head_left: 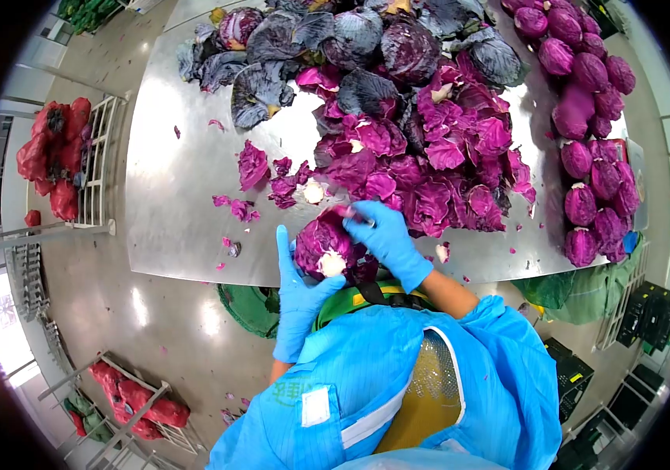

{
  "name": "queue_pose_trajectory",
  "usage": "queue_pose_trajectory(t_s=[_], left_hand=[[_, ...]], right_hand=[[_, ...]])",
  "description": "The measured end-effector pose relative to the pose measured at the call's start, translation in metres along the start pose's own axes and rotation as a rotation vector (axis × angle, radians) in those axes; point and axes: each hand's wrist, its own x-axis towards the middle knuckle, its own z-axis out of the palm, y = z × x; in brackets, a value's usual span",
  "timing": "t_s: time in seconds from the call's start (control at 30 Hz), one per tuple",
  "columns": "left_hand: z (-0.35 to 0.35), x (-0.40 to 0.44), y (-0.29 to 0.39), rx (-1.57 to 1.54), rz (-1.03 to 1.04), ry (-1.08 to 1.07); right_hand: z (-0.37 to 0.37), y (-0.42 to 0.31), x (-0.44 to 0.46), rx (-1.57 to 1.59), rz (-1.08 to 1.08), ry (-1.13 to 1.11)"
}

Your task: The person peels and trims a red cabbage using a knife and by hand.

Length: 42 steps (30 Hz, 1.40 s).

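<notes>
Reaching upward with the left hand (299, 290), gloved in thin blue material, pointing one finger straight up beside a round, deep-purple leafy cabbage (321, 239) and laying the thumb across its near side. Clamping the cabbage between that thumb and the spread fingers, near the front edge of a shiny metal table (186, 243). Angling the right hand (382, 239), in a matching blue glove, inward from the right, baring the forearm between glove and blue sleeve (507, 333), and curling the fingers over the cabbage's upper right side. Hiding some left fingers behind the cabbage; blurring around the right fingertips, leaving unclear whether they are closing on something or staying apart. Showing only a small purple scrap and a glint there, too indistinct to name; also obscuring whether the cabbage is touching the metal. Facing a whitish cut stem end toward the wearer, just above the left thumb, and showing glossy, tightly wrapped leaves with paler veins. Lying just beyond the fingers, a pale cut stem piece (314, 192); spreading farther beyond and to the right, a heap of loose magenta cabbage leaves (429, 180).
</notes>
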Motion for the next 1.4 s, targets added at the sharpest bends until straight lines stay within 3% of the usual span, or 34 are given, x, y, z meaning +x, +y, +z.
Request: queue_pose_trajectory(t_s=[0.03, 0.07, 0.13, 0.17, 0.2, 0.23, 0.3, 0.33, 0.4, 0.43, 0.47, 0.53, 0.57, 0.67, 0.73, 0.77, 0.8, 0.83, 0.9, 1.0, 1.03, 1.13, 1.27, 1.4], left_hand=[[0.008, -0.002, 0.005, -0.122, -0.085, 0.073], [0.012, -0.003, 0.008, -0.245, -0.168, 0.145], [0.008, -0.002, -0.014, -0.342, -0.167, 0.184], [0.005, -0.001, -0.015, -0.426, -0.16, 0.15], [-0.001, -0.004, -0.016, -0.507, -0.158, 0.116], [-0.005, -0.002, -0.012, -0.571, -0.184, 0.091], [-0.012, 0.002, -0.005, -0.775, -0.185, -0.043], [-0.015, 0.003, 0.005, -0.853, -0.193, -0.099], [-0.028, 0.011, 0.011, -0.647, -0.148, -0.208], [-0.036, 0.017, 0.014, -0.543, -0.118, -0.253], [-0.042, 0.025, 0.016, -0.249, 0.016, -0.314], [-0.047, 0.044, 0.024, 0.346, 0.271, -0.415], [-0.041, 0.046, 0.031, 0.363, 0.186, -0.469], [-0.022, 0.051, 0.034, 0.465, 0.38, -0.271], [-0.014, 0.041, 0.02, 0.424, 0.31, -0.009], [-0.005, 0.032, 0.014, 0.101, 0.11, -0.011], [-0.001, 0.027, 0.008, -0.222, -0.091, -0.011], [-0.005, 0.027, -0.01, -0.305, -0.222, -0.105], [0.013, 0.016, -0.003, -0.314, -0.102, -0.023], [0.021, 0.009, -0.002, -0.066, 0.046, 0.021], [0.021, 0.01, -0.003, 0.046, 0.126, 0.02], [0.014, 0.014, 0.003, 0.322, 0.198, -0.015], [0.005, 0.025, -0.001, 0.145, 0.144, -0.08], [0.008, 0.018, 0.007, 0.171, -0.041, -0.017]], right_hand=[[0.004, -0.002, -0.005, -0.284, -0.359, 0.02], [0.006, -0.009, -0.01, -0.32, -0.494, -0.033], [0.001, -0.028, -0.022, -0.531, -0.576, -0.14], [-0.001, -0.026, -0.022, -0.425, -0.561, -0.114], [-0.002, -0.026, -0.018, -0.276, -0.537, -0.044], [-0.006, -0.029, -0.013, -0.121, -0.37, 0.014], [-0.035, -0.045, 0.004, 0.295, 0.149, 0.139], [-0.056, -0.048, 0.018, 0.213, 0.205, 0.21], [-0.083, -0.038, 0.038, -0.385, -0.283, 0.526], [-0.087, -0.046, 0.038, -0.574, -0.294, 0.589], [-0.089, -0.056, 0.036, -0.763, -0.3, 0.649], [-0.075, -0.068, 0.022, -0.607, -0.318, 0.402], [-0.062, -0.063, 0.018, -0.553, -0.368, 0.238], [-0.02, -0.037, 0.019, -0.439, -0.393, -0.131], [-0.003, -0.018, 0.026, -0.082, -0.115, -0.203], [-0.01, -0.022, 0.021, 0.09, 0.187, -0.265], [-0.015, -0.022, 0.019, 0.05, 0.219, -0.278], [-0.019, -0.021, 0.015, 0.011, 0.257, -0.291], [-0.021, -0.017, 0.0, 0.012, 0.358, -0.302], [-0.03, -0.018, -0.021, 0.063, 0.26, -0.215], [-0.034, -0.013, -0.028, -0.148, 0.122, -0.165], [-0.039, -0.003, -0.044, -0.121, 0.017, -0.025], [-0.029, 0.005, -0.054, -0.333, -0.282, 0.003], [-0.023, -0.004, -0.055, -0.438, -0.289, -0.04]])
